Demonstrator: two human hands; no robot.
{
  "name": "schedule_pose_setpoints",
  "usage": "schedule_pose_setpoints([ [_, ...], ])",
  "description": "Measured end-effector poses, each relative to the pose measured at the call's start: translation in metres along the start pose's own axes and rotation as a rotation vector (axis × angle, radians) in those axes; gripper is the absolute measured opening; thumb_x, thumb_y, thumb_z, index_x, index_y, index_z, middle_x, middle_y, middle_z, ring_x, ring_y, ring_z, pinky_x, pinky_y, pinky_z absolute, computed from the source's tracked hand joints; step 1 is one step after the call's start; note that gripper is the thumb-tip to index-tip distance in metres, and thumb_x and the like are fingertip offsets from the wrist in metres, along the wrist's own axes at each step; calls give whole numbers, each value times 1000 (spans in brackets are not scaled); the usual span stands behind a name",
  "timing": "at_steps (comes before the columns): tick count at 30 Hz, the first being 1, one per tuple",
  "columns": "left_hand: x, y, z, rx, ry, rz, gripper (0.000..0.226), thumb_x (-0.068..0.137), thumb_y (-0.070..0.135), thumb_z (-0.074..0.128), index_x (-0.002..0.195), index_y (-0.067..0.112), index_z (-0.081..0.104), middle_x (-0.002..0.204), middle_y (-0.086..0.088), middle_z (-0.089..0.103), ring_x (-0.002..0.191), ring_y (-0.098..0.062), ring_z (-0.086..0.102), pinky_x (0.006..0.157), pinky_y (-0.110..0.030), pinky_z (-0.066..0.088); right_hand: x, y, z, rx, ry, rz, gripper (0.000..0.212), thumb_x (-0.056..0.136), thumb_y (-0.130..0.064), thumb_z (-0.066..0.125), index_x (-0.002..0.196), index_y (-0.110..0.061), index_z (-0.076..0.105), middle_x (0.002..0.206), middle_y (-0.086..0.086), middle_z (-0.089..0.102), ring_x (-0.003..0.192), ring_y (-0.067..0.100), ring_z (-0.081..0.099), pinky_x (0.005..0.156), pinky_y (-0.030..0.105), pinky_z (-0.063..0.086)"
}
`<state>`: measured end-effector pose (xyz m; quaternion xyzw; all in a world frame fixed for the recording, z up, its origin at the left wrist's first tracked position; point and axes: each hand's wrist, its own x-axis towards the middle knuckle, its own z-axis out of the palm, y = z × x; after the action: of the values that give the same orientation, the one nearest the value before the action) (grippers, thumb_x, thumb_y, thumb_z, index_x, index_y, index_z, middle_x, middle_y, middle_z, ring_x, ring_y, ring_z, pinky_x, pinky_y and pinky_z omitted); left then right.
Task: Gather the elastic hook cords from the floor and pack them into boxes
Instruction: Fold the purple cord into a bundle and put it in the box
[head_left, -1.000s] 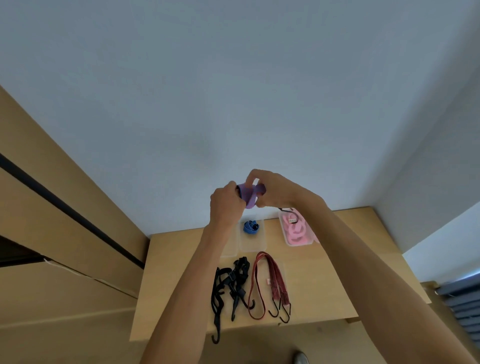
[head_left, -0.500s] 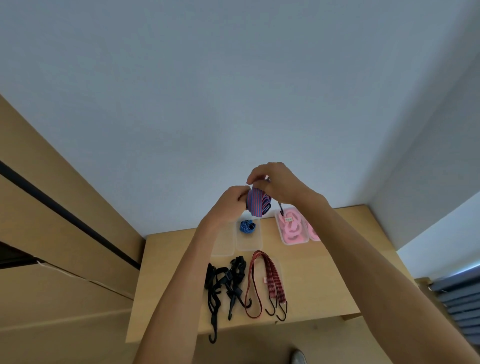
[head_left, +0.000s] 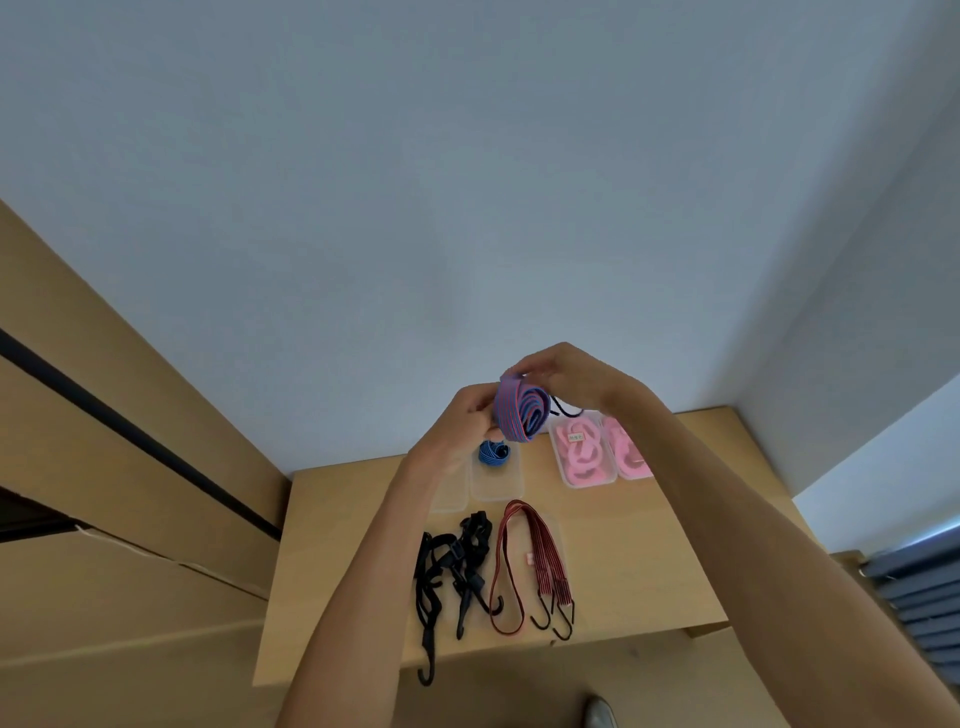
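Both my hands are clamped on one blue-and-red striped cord (head_left: 521, 409), rolled into a tight coil and held up in the air between them: left hand (head_left: 466, 422) grips the coil's left side with fingers curled round it, right hand (head_left: 563, 373) pinches the top edge from above, and the cord's black hook (head_left: 563, 410) sticks out just right of the coil, under my right palm. Coil looks nearly wound, so I judge this cord is about ready to drop in a box. Directly below my grip, on the wooden table (head_left: 649, 545), a clear box (head_left: 497, 475) already holds one small blue coiled cord (head_left: 493, 454), with room left in it. Just left of that box there seems to be a second clear box (head_left: 448, 493), mostly hidden by my left forearm; contents cannot tell. Below and right of my grip, two clear boxes (head_left: 602, 452) side by side hold pink cords, one box each, count per box unclear. Nearer me, still loose on the table: one black strap bundle (head_left: 457, 571) with hooks, tangled, maybe more than one cord, and one red striped cord (head_left: 540, 566) folded, about three hooks showing. Tally: three boxes filled, one cord in hand, at least two left to coil and pack. No floor cords are visible here.
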<state>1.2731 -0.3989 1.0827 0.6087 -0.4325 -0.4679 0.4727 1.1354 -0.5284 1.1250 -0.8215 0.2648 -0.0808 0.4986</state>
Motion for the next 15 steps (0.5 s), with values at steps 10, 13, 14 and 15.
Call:
schedule_pose_setpoints([
  [10,16,17,8,-180,416,46,19,82,-12,37,82,-5,55,57,3,38,54,-12,28,53,-25,26,-1,1,39,438,166,160,27,97,-5,32,74,-17,42,54,-6,32,51,13,23,45,22,16],
  [13,19,15,10,-124,579,8,14,80,-10,38,75,-4,50,60,-2,41,57,-15,29,53,-27,24,-1,3,40,459,151,253,23,95,-16,40,73,-14,48,53,-4,26,50,13,17,43,23,13],
  [14,20,13,8,-99,631,-9,13,79,-8,38,75,-3,49,66,-8,42,62,-18,28,54,-30,24,-2,4,39,456,152,284,20,93,-17,43,76,-12,51,52,-5,26,48,13,18,43,23,13],
  [15,21,12,6,-83,678,-27,13,78,-8,38,74,0,48,70,-11,41,65,-20,28,56,-31,22,-3,6,39,449,161,285,15,92,-15,45,80,-10,52,52,-4,29,46,12,19,42,23,15],
])
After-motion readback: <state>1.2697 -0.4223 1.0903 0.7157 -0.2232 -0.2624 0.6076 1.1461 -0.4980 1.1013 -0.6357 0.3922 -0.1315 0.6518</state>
